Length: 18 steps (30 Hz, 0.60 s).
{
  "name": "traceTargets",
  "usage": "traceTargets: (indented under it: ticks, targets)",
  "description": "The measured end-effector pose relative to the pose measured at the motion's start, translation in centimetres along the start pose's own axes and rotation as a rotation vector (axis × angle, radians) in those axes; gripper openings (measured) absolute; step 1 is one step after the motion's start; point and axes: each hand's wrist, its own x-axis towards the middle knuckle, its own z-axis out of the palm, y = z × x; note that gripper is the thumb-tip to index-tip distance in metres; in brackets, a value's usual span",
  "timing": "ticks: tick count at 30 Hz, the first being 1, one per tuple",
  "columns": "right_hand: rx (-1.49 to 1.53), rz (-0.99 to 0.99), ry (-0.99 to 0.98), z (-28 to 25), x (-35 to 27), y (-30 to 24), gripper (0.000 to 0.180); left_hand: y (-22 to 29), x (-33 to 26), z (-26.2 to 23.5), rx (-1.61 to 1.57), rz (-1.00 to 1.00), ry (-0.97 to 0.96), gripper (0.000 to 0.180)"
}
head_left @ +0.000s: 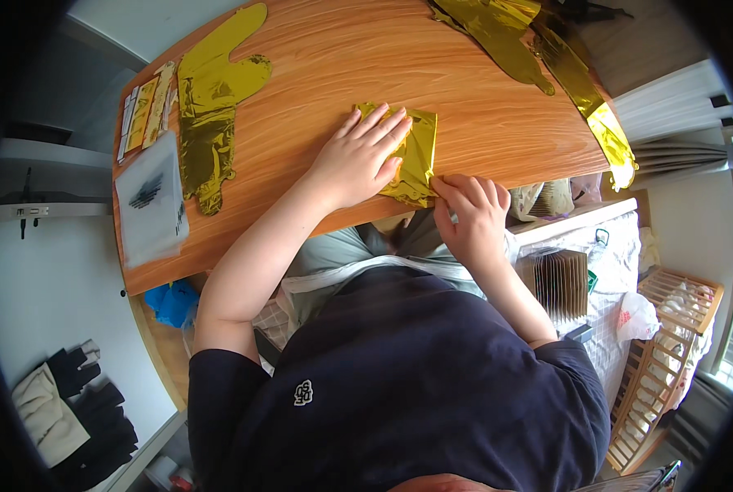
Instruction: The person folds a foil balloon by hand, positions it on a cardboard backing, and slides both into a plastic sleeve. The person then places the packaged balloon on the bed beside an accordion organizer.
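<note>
- Folded gold foil (pixel 415 156) lies near the front edge of the wooden worktop (pixel 465 90), partly under the left hand.
- Left hand (pixel 358 160) lies flat on the foil, fingers spread and straight, pressing it down without gripping.
- Right hand (pixel 469 215) sits at the worktop edge, fingers curled, fingertips pinching the foil's lower right corner.
- A gold foil balloon (pixel 210 107), flat, lies well to the left on the worktop.
- A clear packet (pixel 151 201) rests beside that balloon, at the left edge.
- More gold foil pieces (pixel 538 49) lie at the far right of the worktop, one hanging over the edge.
</note>
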Motion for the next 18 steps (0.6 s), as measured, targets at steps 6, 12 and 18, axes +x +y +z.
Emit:
traceTargets:
  ticks: [6, 12, 18]
  targets:
    - [-0.072, -0.114, -0.116, -1.1, -1.0, 1.3, 0.046, 0.5, 0.0, -0.1, 0.008, -0.005, -0.031, 0.062]
    - [0.001, -0.309, -0.240, -1.5, 0.8, 3.4, 0.052, 0.4, -0.1, -0.5, 0.044, 0.049, -0.048, 0.063]
    - [0.090, -0.401, -0.206, -2.0, 1.3, 4.1, 0.045, 0.7, -0.1, -1.2, 0.032, 0.086, -0.087, 0.063]
